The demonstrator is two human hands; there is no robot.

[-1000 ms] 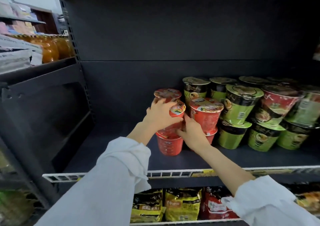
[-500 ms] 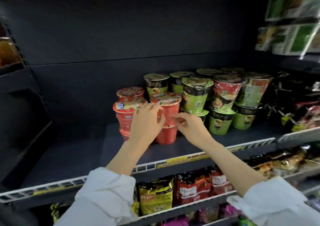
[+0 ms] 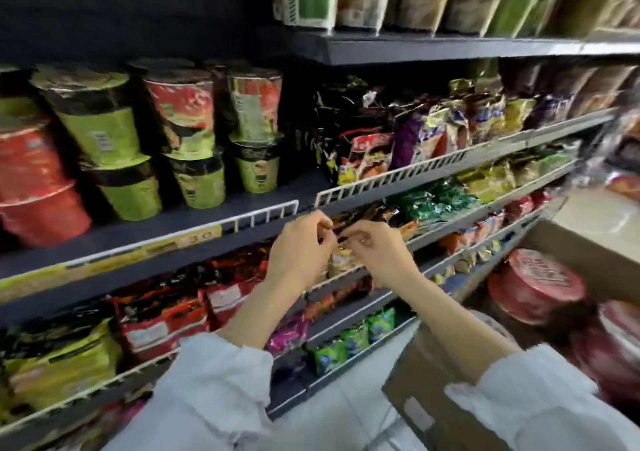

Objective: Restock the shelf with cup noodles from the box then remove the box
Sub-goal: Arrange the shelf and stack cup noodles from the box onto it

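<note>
The cup noodles [image 3: 535,286] still to be shelved sit lid-up in the cardboard box [image 3: 433,391] at my lower right, red lids facing me, so each lifts straight up. The box is on the side of my right hand [image 3: 375,253], whose forearm crosses above its near flap; that hand is the nearer one for the next pick. My left hand [image 3: 299,248] hangs just beside it. Both are empty, fingers loosely curled, fingertips nearly meeting in front of the wire rail [image 3: 266,213] of the shelf [image 3: 173,229]. On that shelf, up and to my left, red cups [image 3: 38,187] and green cups [image 3: 104,135] stand stacked two high. I judge the next reach goes down and right into the box, then back up left. Bagged snacks [image 3: 433,128] fill the neighbouring shelves.
</note>
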